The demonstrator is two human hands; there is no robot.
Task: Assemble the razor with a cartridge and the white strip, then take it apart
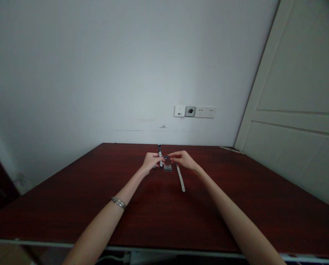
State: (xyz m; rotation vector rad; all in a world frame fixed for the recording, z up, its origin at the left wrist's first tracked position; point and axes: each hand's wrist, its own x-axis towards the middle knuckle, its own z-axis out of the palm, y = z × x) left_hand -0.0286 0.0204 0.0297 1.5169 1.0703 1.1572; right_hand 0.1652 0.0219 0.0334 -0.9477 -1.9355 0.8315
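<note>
Near the back of the table, my left hand (152,161) and my right hand (183,160) face each other with fingers pinched. Between their fingertips is a small dark strip (166,157) with light marks, too small to name closer. A slim tool with a pale handle and dark top (160,152) stretches past my left fingers; whether they touch it, I cannot tell. Just below the strip lies a small clear case (167,168). Under my right hand, a long pale flat strip (181,181) with a hole at its near end points toward me.
All this lies on a dark red wooden table (142,217), its far edge against a white wall (125,73). Wall sockets (205,112) sit above the table. A pale panelled door (296,92) stands at the right. A thin flat piece (232,149) lies by the back right edge.
</note>
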